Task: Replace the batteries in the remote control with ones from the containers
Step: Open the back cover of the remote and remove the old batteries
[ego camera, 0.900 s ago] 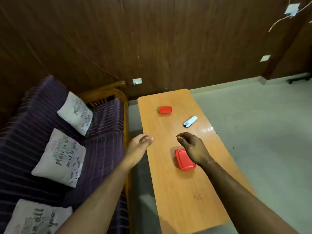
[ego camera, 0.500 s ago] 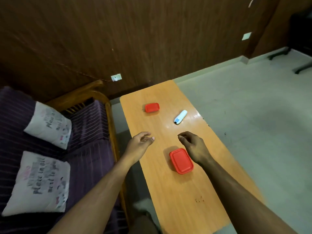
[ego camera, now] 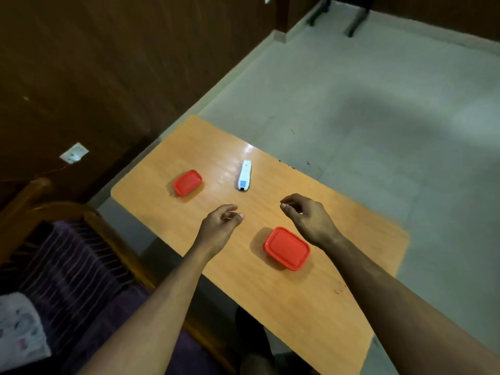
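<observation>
While both red containers sit lidded on the worktop [ego camera: 311, 307], nothing of the swap looks begun. The remote control [ego camera: 245, 175] lies untouched at the far side, the far container [ego camera: 187, 182] to its left, the near container [ego camera: 286, 248] just beside the right hand [ego camera: 308, 219]. Left hand [ego camera: 220, 226] and right hover loosely curled, holding nothing. Every step remains, I judge.
</observation>
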